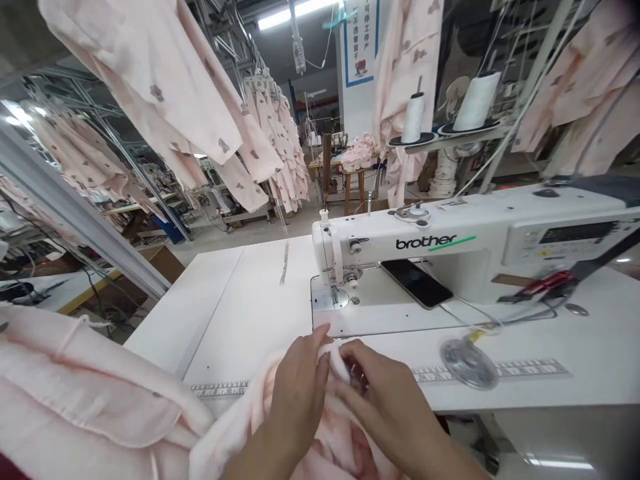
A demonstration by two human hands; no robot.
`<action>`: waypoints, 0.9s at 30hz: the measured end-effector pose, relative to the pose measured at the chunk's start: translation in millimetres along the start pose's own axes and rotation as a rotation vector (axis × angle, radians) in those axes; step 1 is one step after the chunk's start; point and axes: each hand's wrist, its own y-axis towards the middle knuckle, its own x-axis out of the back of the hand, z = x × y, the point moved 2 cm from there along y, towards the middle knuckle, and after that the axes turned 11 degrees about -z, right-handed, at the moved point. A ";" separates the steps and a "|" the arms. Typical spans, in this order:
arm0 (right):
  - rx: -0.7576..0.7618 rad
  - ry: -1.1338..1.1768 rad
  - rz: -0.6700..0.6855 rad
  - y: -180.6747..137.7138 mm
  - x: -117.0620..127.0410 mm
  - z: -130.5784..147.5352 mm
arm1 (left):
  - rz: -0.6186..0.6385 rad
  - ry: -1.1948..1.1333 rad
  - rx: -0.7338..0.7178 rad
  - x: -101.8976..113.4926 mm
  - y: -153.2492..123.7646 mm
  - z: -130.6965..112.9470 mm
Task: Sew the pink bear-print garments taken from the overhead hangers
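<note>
My left hand (299,387) and my right hand (383,393) meet at the near edge of the white sewing table (250,313). Both pinch a fold of pale pink fabric (330,433) that drapes off the table toward me. The pinched edge sits just in front of the needle plate (334,299) of the white Brother sewing machine (450,250). Fingers of both hands are curled closed on the cloth. More of the pink garment (75,400) is heaped at my lower left.
A black phone (416,283) lies on the machine bed. Red-handled scissors (545,283) and a clear disc (467,363) rest at the right. Thread cones (477,100) stand behind the machine. Pink garments (165,87) hang overhead and on racks at left.
</note>
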 end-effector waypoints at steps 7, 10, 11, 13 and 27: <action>0.212 0.161 0.150 25.2 8.4 -12.5 | 0.428 -0.417 0.384 6.9 20.8 -1.7; 0.200 0.134 0.140 37.6 9.1 -21.6 | 0.379 -0.387 0.313 3.6 31.0 2.8; 0.176 0.105 0.111 41.9 8.4 -25.0 | 0.352 -0.360 0.296 0.7 34.7 5.7; 0.127 0.022 0.043 51.8 6.8 -32.8 | 0.360 -0.350 0.308 -8.2 43.6 13.7; -0.216 -0.433 0.018 140.9 -27.5 -94.1 | 0.436 0.167 0.167 -83.3 115.2 72.4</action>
